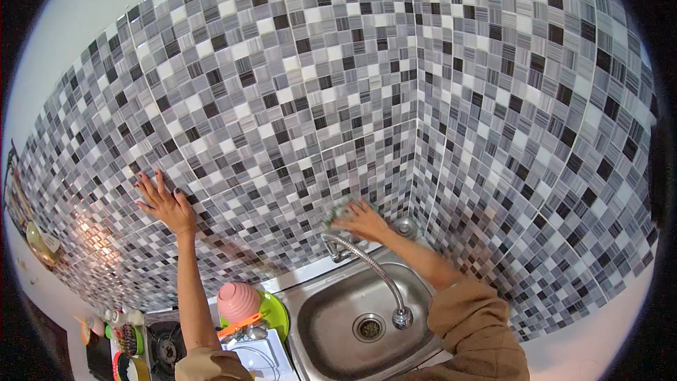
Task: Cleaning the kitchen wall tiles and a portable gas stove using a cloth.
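My left hand (168, 206) lies flat against the mosaic-tiled wall (282, 134), fingers spread, holding nothing. Behind the sink, my right hand (365, 223) presses a crumpled grey-green cloth (337, 214) to the lower part of the same wall, close to the corner. Motion smears the cloth and fingertips a little, so its exact kind is hard to make out. Just below that hand, a flexible chrome faucet (381, 271) curves out over the stainless steel sink (310, 328).
Left of the sink, a pink ridged bowl (238, 301) and a green plate (276, 317) stand by a white rack (261, 356) with an orange-handled utensil (240, 326). Farther left are a gas stove (167, 349) and several small containers. A round metal object (405, 227) sits in the corner.
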`<state>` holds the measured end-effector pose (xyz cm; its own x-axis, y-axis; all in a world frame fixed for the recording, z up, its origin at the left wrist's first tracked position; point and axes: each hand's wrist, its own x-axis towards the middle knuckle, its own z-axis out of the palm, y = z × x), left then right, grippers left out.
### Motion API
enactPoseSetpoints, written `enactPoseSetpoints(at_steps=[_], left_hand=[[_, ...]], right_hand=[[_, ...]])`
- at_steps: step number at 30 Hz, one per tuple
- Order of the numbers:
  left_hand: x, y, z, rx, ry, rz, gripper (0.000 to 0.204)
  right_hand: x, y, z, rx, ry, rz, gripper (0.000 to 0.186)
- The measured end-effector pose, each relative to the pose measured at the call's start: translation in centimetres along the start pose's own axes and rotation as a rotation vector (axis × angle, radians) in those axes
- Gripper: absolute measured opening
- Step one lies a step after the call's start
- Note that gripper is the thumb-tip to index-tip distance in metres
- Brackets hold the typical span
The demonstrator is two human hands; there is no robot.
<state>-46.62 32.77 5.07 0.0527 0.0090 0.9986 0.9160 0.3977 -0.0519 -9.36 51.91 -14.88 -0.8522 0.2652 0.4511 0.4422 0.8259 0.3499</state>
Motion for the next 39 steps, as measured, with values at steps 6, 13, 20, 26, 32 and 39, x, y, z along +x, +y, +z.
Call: enactPoseSetpoints(at_steps=[6,13,20,26,32,39], left_hand=[[0.0,0.0,-0.1,0.002,-0.011,-0.007,0.054],[0.1,0.2,0.0,-0.019,0.001,-0.023,0.051],[-0.1,0.1,0.0,-0.038,0.005,-0.033,0.050],[0.0,0.0,-0.2,-0.034,0.005,-0.010,0.052],[-0.1,-0.2,-0.3,0.002,-0.006,-0.017,0.054],[-0.1,-0.2,-0.9,-0.048,-0.033,-0.086,0.053]], right_hand=[[-1.5,0.3,2.8,-0.035,-0.178,0.063,0.056],[6.6,4.8,-2.0,-0.001,0.611,0.257,0.059],[-1.1,0.4,4.0,-0.047,-0.187,-0.043,0.050],[-3.8,0.6,6.3,-0.144,-0.177,-0.179,0.049],[3.8,5.5,-3.8,-0.021,0.036,-0.035,0.054],[19.1,3.5,-17.9,0.044,0.794,0.304,0.056]])
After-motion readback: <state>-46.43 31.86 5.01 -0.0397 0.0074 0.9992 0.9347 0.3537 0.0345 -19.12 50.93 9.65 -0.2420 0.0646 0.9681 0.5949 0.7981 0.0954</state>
